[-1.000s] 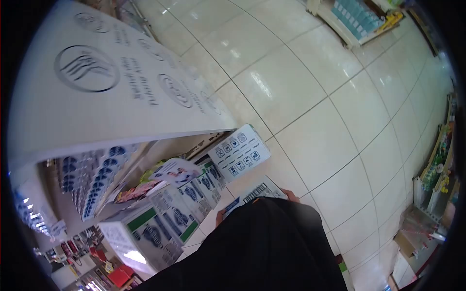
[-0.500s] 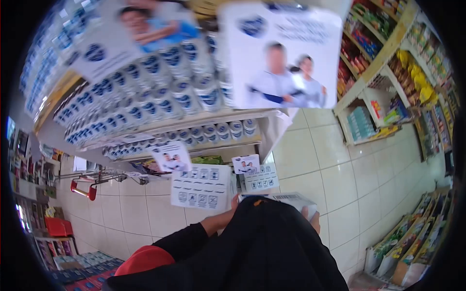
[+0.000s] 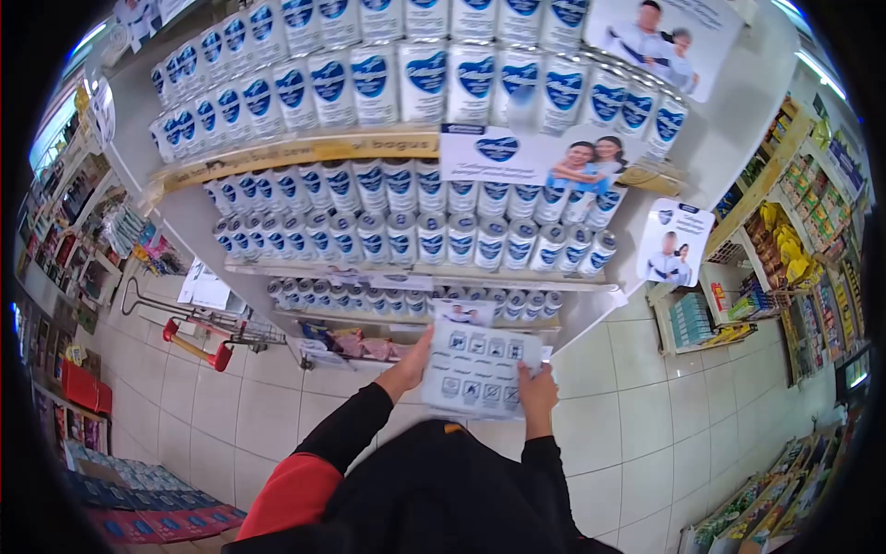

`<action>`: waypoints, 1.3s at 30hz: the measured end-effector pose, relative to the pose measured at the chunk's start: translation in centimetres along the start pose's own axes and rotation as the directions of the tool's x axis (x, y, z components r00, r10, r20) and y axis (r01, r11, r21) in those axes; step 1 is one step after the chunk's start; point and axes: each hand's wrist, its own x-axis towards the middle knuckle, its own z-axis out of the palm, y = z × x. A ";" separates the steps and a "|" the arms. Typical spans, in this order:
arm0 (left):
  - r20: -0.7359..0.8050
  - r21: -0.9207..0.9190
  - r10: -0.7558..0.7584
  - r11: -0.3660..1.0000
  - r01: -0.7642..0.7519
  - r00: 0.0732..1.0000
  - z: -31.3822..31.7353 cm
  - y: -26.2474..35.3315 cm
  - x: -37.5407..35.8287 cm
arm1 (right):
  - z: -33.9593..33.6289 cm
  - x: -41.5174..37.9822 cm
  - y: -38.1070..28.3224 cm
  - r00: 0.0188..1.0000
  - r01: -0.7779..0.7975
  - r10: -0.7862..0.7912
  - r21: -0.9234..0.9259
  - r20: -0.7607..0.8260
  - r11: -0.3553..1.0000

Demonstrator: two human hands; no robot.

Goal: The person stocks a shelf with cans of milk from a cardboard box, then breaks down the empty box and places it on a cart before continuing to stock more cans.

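Both my hands grip a white carton (image 3: 484,369) in front of my body, low before the shelf. Its upward face carries two rows of small line icons, and a picture of two people shows just beyond its far edge. My left hand (image 3: 411,365) is closed along the left side. On the right side, my right hand (image 3: 538,390) has its thumb on top, with the fingers partly hidden beneath. Ahead, white cans with blue heart-shaped labels (image 3: 431,238) stand in close rows on a tiered shelf (image 3: 461,263).
A shopping cart with a red handle (image 3: 198,346) stands to the left. A promotional card (image 3: 676,242) hangs at the shelf's right side. Goods fill a side rack (image 3: 706,319) on the right. Boxes (image 3: 152,517) are stacked at lower left. Pale tiles (image 3: 591,415) cover the floor.
My view has swung up and back to face the shelf more squarely. The carton, partly covered by my dark clothing before, is now in full view with its icon face up, between both hands.
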 end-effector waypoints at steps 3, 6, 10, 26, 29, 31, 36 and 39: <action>-0.030 0.115 -0.072 0.991 0.075 0.997 -1.3 -0.6 -2.4 | 0.5 -0.4 0.7 0.999 -0.024 0.024 0.019 -0.034 1.000; -0.188 0.159 -0.195 0.961 0.226 0.963 -1.8 -1.8 -4.2 | 0.8 -0.1 2.2 0.998 0.059 -0.055 0.176 -0.028 0.983; -0.239 0.106 -0.330 0.926 0.362 0.913 -1.9 -5.4 -6.2 | 1.0 -0.6 1.7 0.999 0.031 -0.035 0.166 0.020 0.986; -0.270 0.321 0.064 0.947 0.028 0.961 -6.2 -14.1 1.1 | 0.7 1.6 3.0 0.859 -0.084 -0.351 0.780 0.372 0.621; -0.214 0.062 0.202 0.979 -0.193 0.956 -0.8 -8.2 -3.4 | 0.0 1.5 2.2 0.832 -0.096 -0.348 0.731 0.432 0.676; -0.335 0.039 0.216 0.976 -0.216 0.917 -0.1 -7.3 -4.6 | -0.2 1.5 2.3 0.789 -0.167 -0.364 0.743 0.495 0.648; -0.475 0.771 0.390 0.617 0.159 0.789 8.6 2.1 -11.5 | 2.2 2.0 4.4 0.549 -0.460 -0.487 0.732 0.680 0.503; -0.423 0.898 0.545 0.359 0.254 0.724 11.5 3.5 -12.2 | 2.6 1.8 3.5 0.381 -0.507 -0.463 0.600 0.800 0.619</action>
